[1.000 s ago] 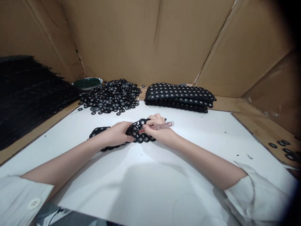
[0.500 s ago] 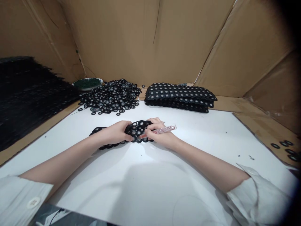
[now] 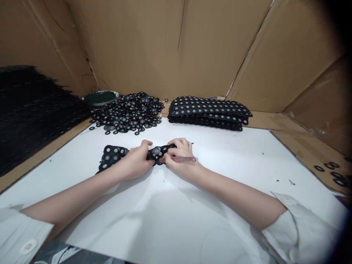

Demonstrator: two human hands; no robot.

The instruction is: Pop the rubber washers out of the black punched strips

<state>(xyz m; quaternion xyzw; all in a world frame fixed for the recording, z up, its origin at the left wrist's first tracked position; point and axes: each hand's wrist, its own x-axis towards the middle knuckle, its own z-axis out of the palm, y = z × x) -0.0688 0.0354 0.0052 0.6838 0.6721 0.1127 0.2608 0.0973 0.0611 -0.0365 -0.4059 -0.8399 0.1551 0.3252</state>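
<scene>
A strip of linked black rings (image 3: 110,154) with pale centers lies at the middle of the white table, its left part flat and its right part bunched between my hands. My left hand (image 3: 139,159) is closed on this bunched part, thumb at the near side. My right hand (image 3: 181,156) is closed around a slim, pen-like tool (image 3: 183,159) with a clear handle and red markings, and its fingers also press the strip's right end. The tool's left tip meets the rings; its exact contact is hidden by the fingers.
A heap of loose black rings (image 3: 129,112) stands at the back left, beside a white-rimmed bowl (image 3: 117,94) of dark green bits. Folded ring panels (image 3: 209,110) are stacked at the back right. A dark bristly pile (image 3: 33,117) lies left; several rings (image 3: 319,168) lie right. Cardboard walls (image 3: 137,44) enclose the table.
The strip is now bunched narrower between my hands, and more of its left end shows. The pen-like tool has swung from an upward slant to nearly level, its right end lower.
</scene>
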